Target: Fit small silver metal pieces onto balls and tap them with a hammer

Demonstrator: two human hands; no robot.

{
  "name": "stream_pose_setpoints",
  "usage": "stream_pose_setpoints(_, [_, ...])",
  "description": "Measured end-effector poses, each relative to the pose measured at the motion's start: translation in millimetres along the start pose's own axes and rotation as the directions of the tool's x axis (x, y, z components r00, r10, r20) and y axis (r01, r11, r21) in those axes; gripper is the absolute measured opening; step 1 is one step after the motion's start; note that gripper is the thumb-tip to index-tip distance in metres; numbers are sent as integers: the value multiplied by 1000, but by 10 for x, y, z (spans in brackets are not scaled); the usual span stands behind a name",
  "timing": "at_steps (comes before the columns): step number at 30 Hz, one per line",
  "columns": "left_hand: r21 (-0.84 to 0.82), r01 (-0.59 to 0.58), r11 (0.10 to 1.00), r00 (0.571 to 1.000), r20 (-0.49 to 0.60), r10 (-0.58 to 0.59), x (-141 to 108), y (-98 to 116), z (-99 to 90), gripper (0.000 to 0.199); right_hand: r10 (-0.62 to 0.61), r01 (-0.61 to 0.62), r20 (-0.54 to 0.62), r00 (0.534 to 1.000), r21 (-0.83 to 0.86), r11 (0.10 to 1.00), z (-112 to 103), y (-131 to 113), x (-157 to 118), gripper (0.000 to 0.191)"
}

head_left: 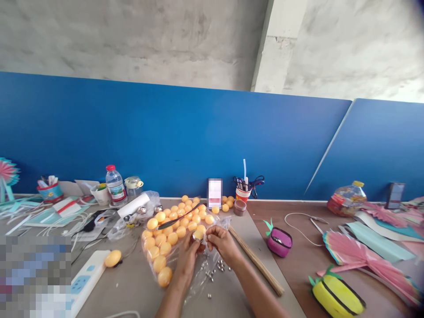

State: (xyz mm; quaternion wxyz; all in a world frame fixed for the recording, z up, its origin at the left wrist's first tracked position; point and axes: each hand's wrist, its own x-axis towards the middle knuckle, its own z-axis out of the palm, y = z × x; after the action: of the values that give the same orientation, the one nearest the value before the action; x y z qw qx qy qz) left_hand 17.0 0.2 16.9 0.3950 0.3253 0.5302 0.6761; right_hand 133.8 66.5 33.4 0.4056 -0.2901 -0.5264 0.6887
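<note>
My left hand (188, 251) is closed around an orange ball (198, 235), its top showing between thumb and fingers. Close beside it on the right, my right hand (222, 242) has thumb and fingers pinched together; whatever is between them is too small to make out. Behind and left of my hands, many similar orange balls (172, 239) fill a clear plastic bag (195, 282), with a dark, thin tool (177, 221) lying across them. Small shiny metal pieces (221, 265), perhaps little bells, are scattered below my hands. A bundle of thin sticks (256, 261) lies to the right.
A white power strip (86, 280) with a loose orange ball (113, 259) stands left. Along the blue partition (185, 132) are a water bottle (115, 187), a phone-like screen (215, 193) and a cup of tools (243, 193). Purple (280, 242) and yellow (338, 296) pouches lie right.
</note>
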Motion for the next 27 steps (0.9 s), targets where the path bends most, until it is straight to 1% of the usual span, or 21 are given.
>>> stream_pose_setpoints(3, [-57,43,997,996,74,-39,-3,28,8,37,-9,10,6,1000,-127,992,16,85,25,19])
stream_pose_setpoints(6, [-98,46,994,995,89,-37,-4,50,15,32,-20,17,-10,1000,-225,974,27,149,39,17])
stream_pose_setpoints(9, [-132,45,990,994,104,-32,7,24,11,30,-33,28,-14,999,-268,963,17,184,48,14])
stream_pose_setpoints(13, [-145,36,989,992,122,-18,43,-70,-9,31,-41,37,-6,999,-317,948,2,193,53,12])
stream_pose_setpoints(16, [-119,4,993,994,108,9,65,-112,-25,34,-26,29,12,1000,-322,946,11,184,48,14])
stream_pose_setpoints(19, [-85,-19,996,997,76,25,66,-107,-29,39,9,-4,16,1000,-287,958,26,175,40,16])
stream_pose_setpoints(23, [-40,-23,999,996,86,26,50,-79,-26,35,46,-48,-10,999,-241,969,39,173,27,18])
stream_pose_setpoints(27, [8,-45,999,995,88,44,47,-71,-37,32,53,-53,-8,999,-224,973,51,170,7,18])
